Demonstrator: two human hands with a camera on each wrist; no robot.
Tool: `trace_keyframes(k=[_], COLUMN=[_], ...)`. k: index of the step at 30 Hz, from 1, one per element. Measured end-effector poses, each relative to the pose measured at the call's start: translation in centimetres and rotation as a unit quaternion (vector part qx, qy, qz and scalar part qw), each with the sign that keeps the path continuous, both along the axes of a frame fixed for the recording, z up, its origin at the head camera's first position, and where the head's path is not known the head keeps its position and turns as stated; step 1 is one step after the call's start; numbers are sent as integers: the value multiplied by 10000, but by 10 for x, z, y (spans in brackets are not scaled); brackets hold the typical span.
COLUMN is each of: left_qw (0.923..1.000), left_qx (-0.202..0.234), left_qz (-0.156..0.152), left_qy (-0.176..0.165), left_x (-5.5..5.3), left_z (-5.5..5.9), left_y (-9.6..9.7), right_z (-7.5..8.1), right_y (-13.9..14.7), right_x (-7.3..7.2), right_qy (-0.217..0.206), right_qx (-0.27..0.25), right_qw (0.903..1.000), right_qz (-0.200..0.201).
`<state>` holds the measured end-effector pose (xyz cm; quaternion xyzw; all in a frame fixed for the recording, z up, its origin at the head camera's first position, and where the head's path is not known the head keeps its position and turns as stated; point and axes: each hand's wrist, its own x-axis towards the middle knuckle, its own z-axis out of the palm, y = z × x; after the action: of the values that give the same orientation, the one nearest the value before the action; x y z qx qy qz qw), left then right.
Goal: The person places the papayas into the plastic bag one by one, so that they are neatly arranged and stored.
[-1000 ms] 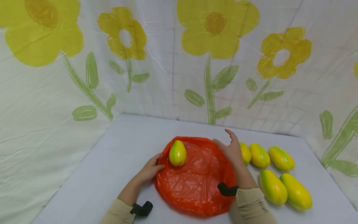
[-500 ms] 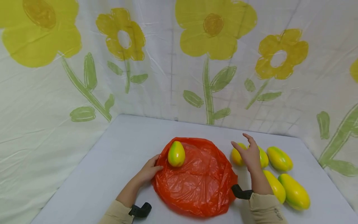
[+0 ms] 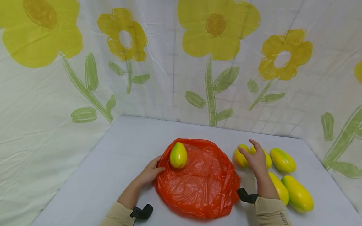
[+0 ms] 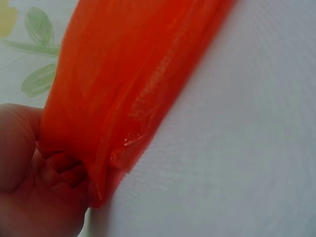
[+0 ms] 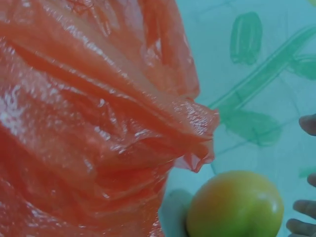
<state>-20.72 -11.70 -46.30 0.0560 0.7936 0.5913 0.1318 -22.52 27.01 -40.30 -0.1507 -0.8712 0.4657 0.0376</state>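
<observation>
A red plastic bag (image 3: 203,188) lies spread with its mouth open, and one yellow-green papaya (image 3: 178,155) sits inside at its far left. My left hand (image 3: 150,172) grips the bag's left rim. In the left wrist view, thumb and fingers (image 4: 64,170) pinch the red plastic, partly hidden by it. Right of the bag, my right hand (image 3: 258,160) hovers with thumb and fingers spread over two papayas, the nearer one (image 3: 239,157) partly covered by the thumb. In the right wrist view, fingertips (image 5: 302,227) show at the right edge, apart from a papaya (image 5: 237,207).
More papayas lie at the right: one at the back (image 3: 282,160) and two in front, one (image 3: 298,194) whole in view, the other partly behind the right forearm. The white table (image 3: 121,147) meets a flower-printed curtain (image 3: 161,94) at the back.
My right hand has left the bag's right rim and moved right, over the papayas, then lowered slightly. The left hand stays on the bag's rim.
</observation>
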Motion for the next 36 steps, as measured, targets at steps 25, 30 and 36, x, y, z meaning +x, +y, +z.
trace_keyframes(k=[25,30,36], left_qw=[10000,9999,10000], left_qx=[25,33,-57], left_qz=[25,-9,-22], left_qy=[-72,-98,-52], left_x=[-1,0,0], left_z=[1,0,0], left_y=[1,0,0], right_z=[-20,-30,-42], right_y=[-10,-11,-11], right_x=[-13,-18,-23], right_qy=[-158,-6,373], right_qx=[387,432,368], right_qw=[9981,9984,9984], right_qz=[450,369,191])
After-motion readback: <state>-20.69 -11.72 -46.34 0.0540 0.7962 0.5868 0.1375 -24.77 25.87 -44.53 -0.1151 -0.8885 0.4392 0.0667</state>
